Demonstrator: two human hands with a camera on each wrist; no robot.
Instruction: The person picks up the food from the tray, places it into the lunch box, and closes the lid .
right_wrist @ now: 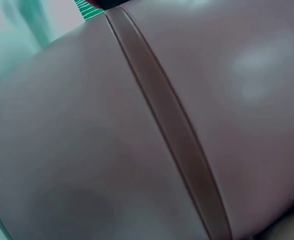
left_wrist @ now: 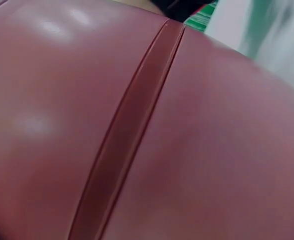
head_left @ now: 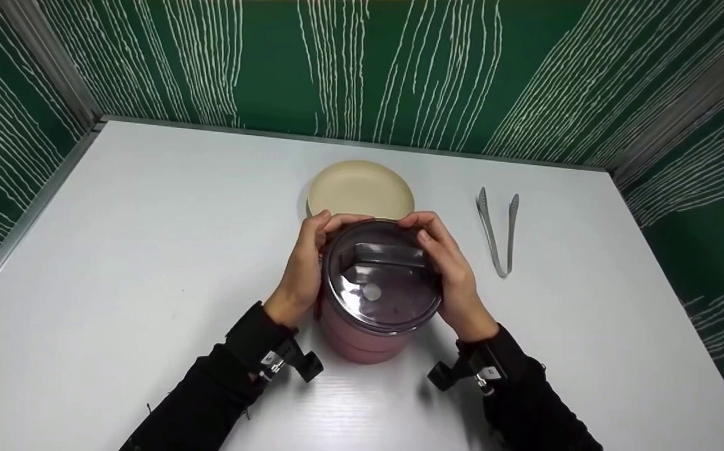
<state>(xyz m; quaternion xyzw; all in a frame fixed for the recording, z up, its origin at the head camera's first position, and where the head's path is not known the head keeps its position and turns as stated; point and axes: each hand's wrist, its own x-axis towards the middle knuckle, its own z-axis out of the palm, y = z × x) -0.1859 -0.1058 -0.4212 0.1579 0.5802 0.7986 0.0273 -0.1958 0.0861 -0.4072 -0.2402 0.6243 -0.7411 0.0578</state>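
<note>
A pink round canister (head_left: 362, 347) stands near the middle of the table, capped by a dark see-through lid (head_left: 393, 297) with a raised bar handle. My left hand (head_left: 302, 272) grips its left side, fingers curled round the far rim. On the opposite side my right hand (head_left: 453, 269) holds it the same way, fingertips at the lid's edge. Both wrist views are filled by the pink wall, with a darker band (left_wrist: 132, 115) running across it; the same band (right_wrist: 161, 115) shows in the right wrist view. What is inside cannot be made out.
Just behind the canister lies a pale yellow plate (head_left: 362, 188), its near part covered by the hands and lid. Grey tongs (head_left: 503, 250) rest spread apart to the right. Green panels with white streaks (head_left: 387, 69) wall off the white table's (head_left: 149, 250) back and sides.
</note>
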